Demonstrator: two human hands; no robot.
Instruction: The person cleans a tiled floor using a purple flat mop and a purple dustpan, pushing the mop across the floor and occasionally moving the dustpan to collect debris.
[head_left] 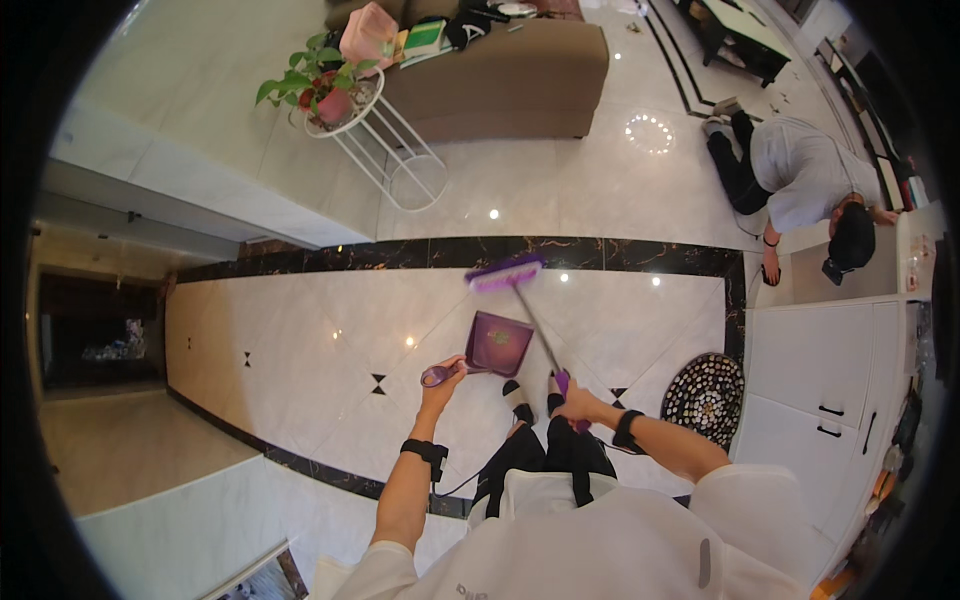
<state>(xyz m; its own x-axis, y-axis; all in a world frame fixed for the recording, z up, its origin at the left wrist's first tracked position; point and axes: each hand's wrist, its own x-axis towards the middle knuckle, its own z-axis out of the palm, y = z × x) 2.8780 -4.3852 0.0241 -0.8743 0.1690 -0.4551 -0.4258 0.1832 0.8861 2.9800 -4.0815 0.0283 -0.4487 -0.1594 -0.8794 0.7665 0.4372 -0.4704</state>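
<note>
My left hand grips the purple dustpan by its handle; my right hand wraps round the broom, its head at the dark floor border's near edge, beyond the dustpan.

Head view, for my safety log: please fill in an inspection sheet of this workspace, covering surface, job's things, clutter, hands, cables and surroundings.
Surface: pale tiled floor with a dark border; bright reflections.
Job's things: purple broom and dustpan; broom's head is beyond the dustpan.
Clutter: green book among mixed items on the sofa.
Hands: left hand grips the dustpan's handle; right hand grips the broom's.
Cables: dark cord at the left wrist strap; far end unclear.
Surroundings: potted plant, pebbled mat, white cabinet; another person crouches upper right.
</note>
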